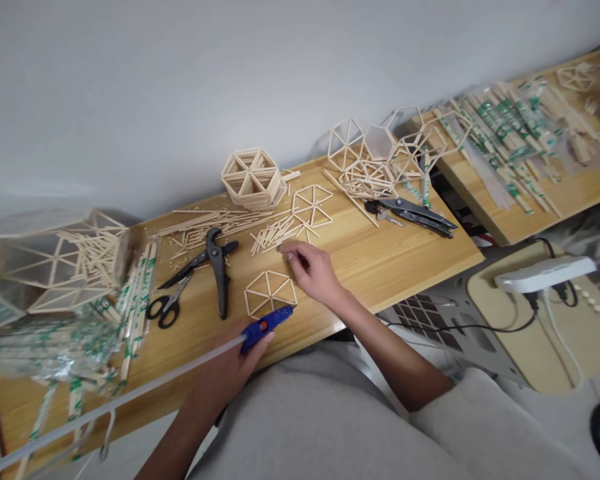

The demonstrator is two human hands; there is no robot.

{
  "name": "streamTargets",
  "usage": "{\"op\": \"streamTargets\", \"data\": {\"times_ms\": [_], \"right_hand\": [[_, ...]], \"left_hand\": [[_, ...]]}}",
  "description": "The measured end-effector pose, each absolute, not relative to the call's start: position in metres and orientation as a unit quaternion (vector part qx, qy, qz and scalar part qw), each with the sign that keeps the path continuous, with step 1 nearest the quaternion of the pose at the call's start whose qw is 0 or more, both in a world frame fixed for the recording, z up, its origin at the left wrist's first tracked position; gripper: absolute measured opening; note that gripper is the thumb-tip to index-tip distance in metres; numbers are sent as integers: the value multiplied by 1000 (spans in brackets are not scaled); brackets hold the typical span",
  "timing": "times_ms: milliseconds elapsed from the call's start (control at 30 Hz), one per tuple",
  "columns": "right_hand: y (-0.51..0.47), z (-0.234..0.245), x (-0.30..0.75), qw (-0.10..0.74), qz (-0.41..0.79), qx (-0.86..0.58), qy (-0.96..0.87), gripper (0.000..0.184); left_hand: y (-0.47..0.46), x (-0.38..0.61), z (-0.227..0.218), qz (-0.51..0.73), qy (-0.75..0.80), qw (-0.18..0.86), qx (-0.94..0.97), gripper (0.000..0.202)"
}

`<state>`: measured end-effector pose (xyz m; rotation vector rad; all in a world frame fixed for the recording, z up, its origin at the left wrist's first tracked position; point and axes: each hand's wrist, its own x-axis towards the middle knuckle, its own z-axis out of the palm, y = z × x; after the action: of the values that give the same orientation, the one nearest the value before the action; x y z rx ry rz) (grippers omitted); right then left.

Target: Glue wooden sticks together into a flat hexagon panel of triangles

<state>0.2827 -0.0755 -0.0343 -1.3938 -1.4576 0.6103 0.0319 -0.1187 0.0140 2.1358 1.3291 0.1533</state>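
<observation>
My left hand (235,363) is wrapped round a blue hot glue gun (269,327), and a long pale glue stick (145,385) runs out of its back towards the lower left. Just beyond the gun's tip lies a flat hexagon of wooden sticks (269,292) with spokes meeting in its middle. My right hand (314,270) is over the table to the right of that hexagon, thumb and fingers brought together. Whether a small piece is between them is hidden. Near its fingertips lie a pile of short cut sticks (275,233) and a second spoked hexagon (313,205).
Black cutters (218,267) and scissors (166,308) lie left of the hexagon. Stacked hexagons (253,179) stand by the wall. Pliers (415,215) and loose frames (367,177) are at the right. Wrapped chopsticks (143,293) lie left; a power strip (545,275) sits lower right.
</observation>
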Motion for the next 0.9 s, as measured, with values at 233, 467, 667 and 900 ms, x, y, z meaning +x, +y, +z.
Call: {"op": "streamTargets", "data": {"times_ms": [233, 467, 667, 900], "right_hand": [[-75, -35, 283, 497, 252, -576, -598, 18], [-75, -35, 283, 494, 253, -574, -601, 19], [-75, -36, 283, 496, 253, -576, -598, 19], [-75, -36, 283, 492, 252, -577, -601, 18]], "left_hand": [[-117, 34, 15, 53, 502, 312, 805, 42], [-114, 37, 18, 75, 491, 315, 809, 43], [-114, 38, 21, 84, 487, 314, 811, 42], [-115, 35, 16, 70, 475, 313, 820, 40]]}}
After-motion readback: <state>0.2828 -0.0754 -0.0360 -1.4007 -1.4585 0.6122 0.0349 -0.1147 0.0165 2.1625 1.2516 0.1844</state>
